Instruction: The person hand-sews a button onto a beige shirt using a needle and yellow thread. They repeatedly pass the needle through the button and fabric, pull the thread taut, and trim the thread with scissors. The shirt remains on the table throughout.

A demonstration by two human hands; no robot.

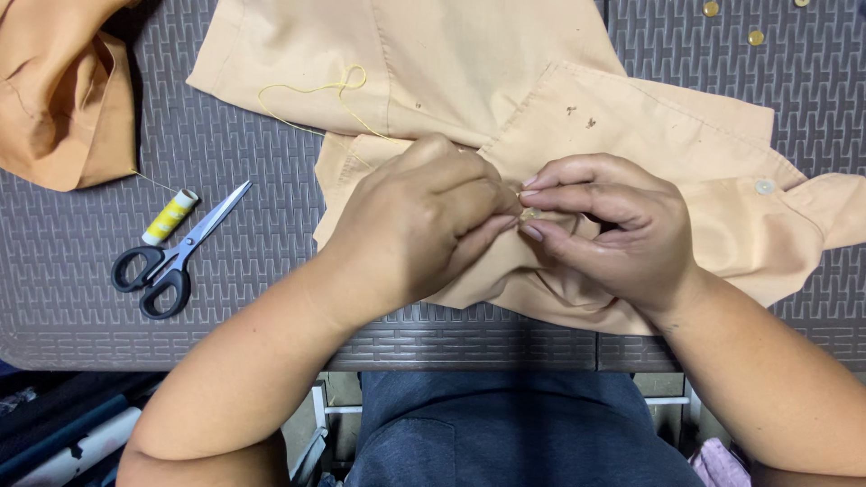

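Observation:
A peach-coloured shirt (469,63) lies spread on a grey patterned table (72,271). My left hand (415,225) and my right hand (609,230) meet at its middle, fingertips pinched together on a fold of the cloth at a small spot where a button seems to sit. A yellow thread (311,90) loops over the shirt toward my left hand. Any needle is hidden by the fingers. A pale button (765,187) shows on the shirt to the right.
Black-handled scissors (171,257) and a spool of yellow thread (170,217) lie at the left. Another orange cloth (63,99) is bunched at the far left. Loose gold buttons (754,37) sit at the top right. The table's front edge runs below my wrists.

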